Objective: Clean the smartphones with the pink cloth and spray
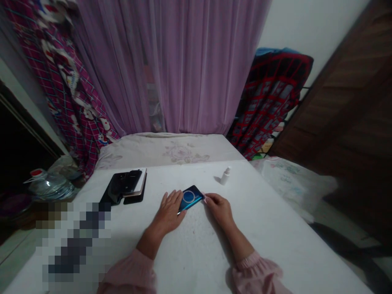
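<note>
A glossy blue phone (192, 197) lies on the white table, its back facing up with a pale ring on it. My left hand (170, 210) covers the phone's left end, fingers over the top and thumb along the near edge, holding it. At the phone's right end, my right hand (219, 206) pinches a small pinkish cloth (203, 197) against the corner. Most of that cloth is hidden by the fingers. Beyond my right hand, a small white spray bottle (226, 175) stands upright.
Several dark and white phones (130, 183) lie partly stacked at the table's left. The white tabletop (190, 261) has a flowered cloth (180, 152) along its far end. A large clear water bottle (50, 185) stands left of the table; a plastic bag (288, 183) lies to the right.
</note>
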`<state>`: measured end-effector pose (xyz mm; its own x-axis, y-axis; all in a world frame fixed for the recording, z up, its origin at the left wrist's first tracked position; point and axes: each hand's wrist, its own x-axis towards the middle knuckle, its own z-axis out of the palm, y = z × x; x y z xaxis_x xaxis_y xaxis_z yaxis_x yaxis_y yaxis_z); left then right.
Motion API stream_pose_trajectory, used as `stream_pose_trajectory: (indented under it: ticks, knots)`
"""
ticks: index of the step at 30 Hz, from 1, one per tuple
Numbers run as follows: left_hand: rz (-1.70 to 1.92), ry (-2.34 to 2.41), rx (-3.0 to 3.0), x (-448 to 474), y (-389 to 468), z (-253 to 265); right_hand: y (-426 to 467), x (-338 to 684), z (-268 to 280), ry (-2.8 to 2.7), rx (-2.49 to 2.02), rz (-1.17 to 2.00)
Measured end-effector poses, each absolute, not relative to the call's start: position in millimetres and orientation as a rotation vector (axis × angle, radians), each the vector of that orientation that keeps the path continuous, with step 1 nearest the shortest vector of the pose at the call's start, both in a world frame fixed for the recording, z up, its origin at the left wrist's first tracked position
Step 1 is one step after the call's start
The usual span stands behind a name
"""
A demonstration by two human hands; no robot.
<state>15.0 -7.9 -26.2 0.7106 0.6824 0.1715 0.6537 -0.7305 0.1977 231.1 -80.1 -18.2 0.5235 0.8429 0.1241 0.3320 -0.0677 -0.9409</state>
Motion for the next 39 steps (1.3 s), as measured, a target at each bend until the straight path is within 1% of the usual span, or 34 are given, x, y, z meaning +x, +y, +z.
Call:
stream_pose_trajectory:
  ticks: [4, 9, 12, 15, 18, 22, 27, 33, 39]
  knots:
    - [0.425, 1.123, 2.768, 7.5, -9.3, -31.1, -75.1, 239.3, -20.2, -0.953, -1.571, 0.617]
    - [0.521, 1.346, 2.669, -3.4, -19.6, -35.1, -57.4, 237.6, -20.4, -1.057, -1.590, 0.532]
    - [0.465, 1.324, 2.639, -6.8, -22.9, -29.1, -42.0, 232.7, -17.7, -1.171, -1.628, 0.440]
    - [0.332, 1.182, 2.635, -8.7, -20.6, -18.5, -35.0, 226.8, -16.6, -1.321, -1.663, 0.343]
    - [0.201, 1.082, 2.622, -8.9, -16.5, -8.1, -41.8, 222.7, -20.9, -1.427, -1.699, 0.237]
    - [0.105, 1.121, 2.609, -5.0, -15.7, -0.5, -57.4, 223.4, -28.8, -1.480, -1.746, 0.112]
    - [0.125, 1.163, 2.661, 1.1, -20.7, -4.0, -60.8, 215.3, -28.7, -1.573, -1.746, 0.039]
    - [0.217, 1.241, 2.687, 5.8, -27.6, -8.3, -57.5, 190.3, -20.2, -1.792, -1.630, 0.056]
    - [0.242, 1.303, 2.643, 8.9, -34.7, -0.5, -72.3, 213.2, -21.6, -1.693, -1.699, 0.012]
